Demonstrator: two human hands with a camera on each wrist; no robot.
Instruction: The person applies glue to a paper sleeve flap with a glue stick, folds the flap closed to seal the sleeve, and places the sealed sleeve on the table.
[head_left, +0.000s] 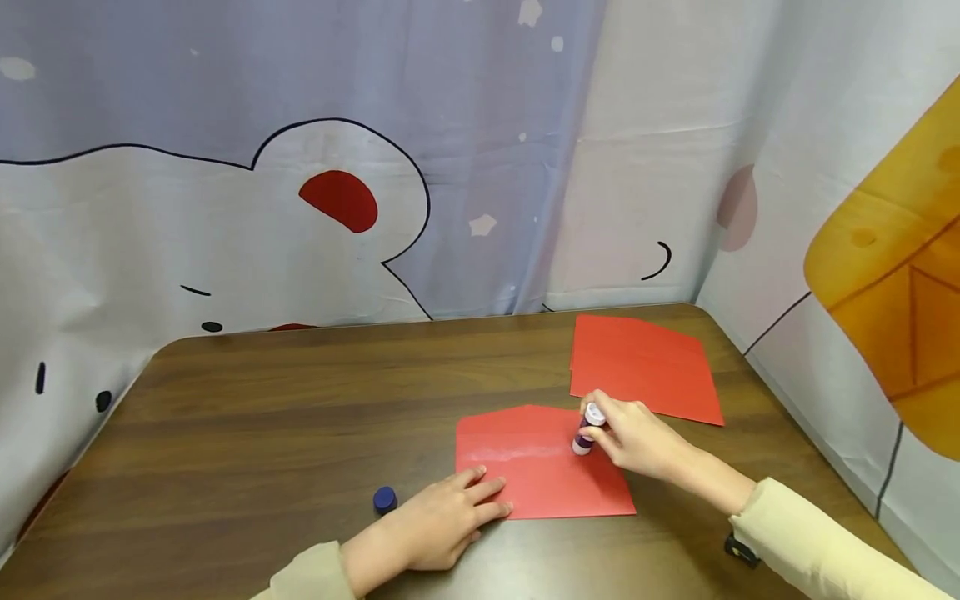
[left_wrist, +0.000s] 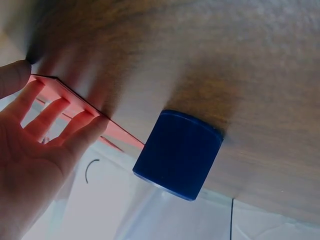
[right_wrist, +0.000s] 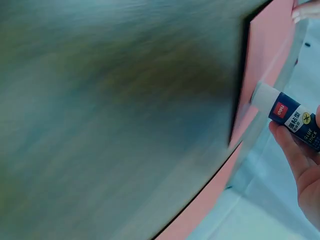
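Note:
A red envelope (head_left: pixel 536 479) lies on the wooden table, with a shiny streak across its middle. My right hand (head_left: pixel 637 437) grips a glue stick (head_left: pixel 588 427), tilted, its white end down against the envelope's right part. In the right wrist view the glue stick (right_wrist: pixel 295 116) shows a dark blue label, and its white end meets the red paper. My left hand (head_left: pixel 442 517) rests with spread fingers on the envelope's lower left corner. Just left of that hand stands a blue cap (head_left: pixel 385 500), which looms large as a blue cylinder (left_wrist: pixel 178 155) in the left wrist view.
More red envelopes (head_left: pixel 641 367), slightly offset in a stack, lie at the table's back right. The brown table (head_left: pixel 262 425) reaches back to a printed curtain (head_left: pixel 480 167), which also runs along the right side.

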